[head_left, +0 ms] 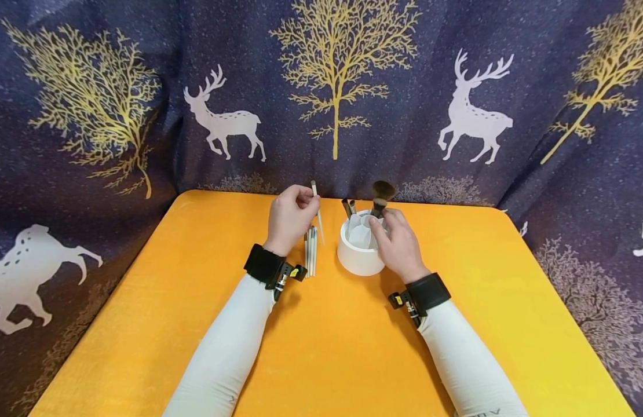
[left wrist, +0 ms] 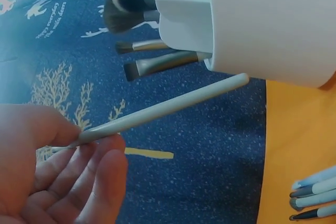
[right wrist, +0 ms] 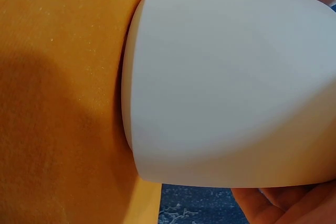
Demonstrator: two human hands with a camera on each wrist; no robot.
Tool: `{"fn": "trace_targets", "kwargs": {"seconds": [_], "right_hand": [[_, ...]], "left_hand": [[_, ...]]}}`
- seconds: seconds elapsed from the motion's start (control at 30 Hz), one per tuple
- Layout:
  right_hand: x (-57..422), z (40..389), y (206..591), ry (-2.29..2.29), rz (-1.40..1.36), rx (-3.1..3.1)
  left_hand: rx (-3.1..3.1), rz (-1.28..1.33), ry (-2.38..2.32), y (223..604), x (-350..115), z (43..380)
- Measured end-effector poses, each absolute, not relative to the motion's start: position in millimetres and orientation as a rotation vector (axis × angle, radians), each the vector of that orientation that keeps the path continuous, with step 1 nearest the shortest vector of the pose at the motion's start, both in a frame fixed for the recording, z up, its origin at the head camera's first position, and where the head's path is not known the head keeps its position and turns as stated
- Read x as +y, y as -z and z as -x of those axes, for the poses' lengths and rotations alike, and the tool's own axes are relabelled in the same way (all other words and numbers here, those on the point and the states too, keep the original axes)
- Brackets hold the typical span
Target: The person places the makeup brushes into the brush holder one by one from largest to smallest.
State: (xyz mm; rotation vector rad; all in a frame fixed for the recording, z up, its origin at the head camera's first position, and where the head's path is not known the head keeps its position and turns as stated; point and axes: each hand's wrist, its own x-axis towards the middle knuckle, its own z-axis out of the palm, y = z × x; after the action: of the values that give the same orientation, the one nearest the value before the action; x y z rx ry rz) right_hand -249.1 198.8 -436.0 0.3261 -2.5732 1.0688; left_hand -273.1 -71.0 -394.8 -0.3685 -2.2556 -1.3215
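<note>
My left hand (head_left: pixel 291 217) pinches a slim white-handled makeup brush (left wrist: pixel 173 104) between thumb and fingertips. In the head view the brush stands nearly upright, its small bristle end at the top and its handle end pointing down. A round white brush holder (head_left: pixel 361 262) with inner compartments stands on the table to its right. My right hand (head_left: pixel 402 246) grips the holder's right side, thumb at the rim and fingers round the far side. Several brushes poke out of the holder, among them a big fluffy brush (head_left: pixel 383 190) and a narrow flat brush (left wrist: pixel 163 63).
Several slim brushes (head_left: pixel 311 255) lie side by side on the orange tabletop (head_left: pixel 321 336), left of the holder. Close behind the table's far edge hangs a dark blue curtain (head_left: pixel 311 87) printed with deer and trees.
</note>
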Motion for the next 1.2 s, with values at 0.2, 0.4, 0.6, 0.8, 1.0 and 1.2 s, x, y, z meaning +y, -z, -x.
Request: {"fn": "trace_targets", "kwargs": {"seconds": [0.2,0.4,0.6,0.8,1.0,1.2], "right_hand": [[199,249,435,-1.064,-0.328,-2.575],[198,250,435,-1.061,-0.332,-2.573],[199,250,435,-1.061,-0.331,-2.573],[198,250,435,-1.063,-0.331,-2.569],[198,250,435,-1.068,-0.331,-2.573],[199,250,436,-1.068,-0.336,-2.566]], "left_hand": [[-2.195,0.406,1.302,391,-67,271],[-2.115,0.434,1.293,388,-62,267],[-2.014,0.501,1.299,387,-56,262],[-1.964,0.531,1.271,386,-52,259],[-1.942,0.559,1.277,386,-50,258],[-1.934,0.588,1.293,389,-47,258]]}}
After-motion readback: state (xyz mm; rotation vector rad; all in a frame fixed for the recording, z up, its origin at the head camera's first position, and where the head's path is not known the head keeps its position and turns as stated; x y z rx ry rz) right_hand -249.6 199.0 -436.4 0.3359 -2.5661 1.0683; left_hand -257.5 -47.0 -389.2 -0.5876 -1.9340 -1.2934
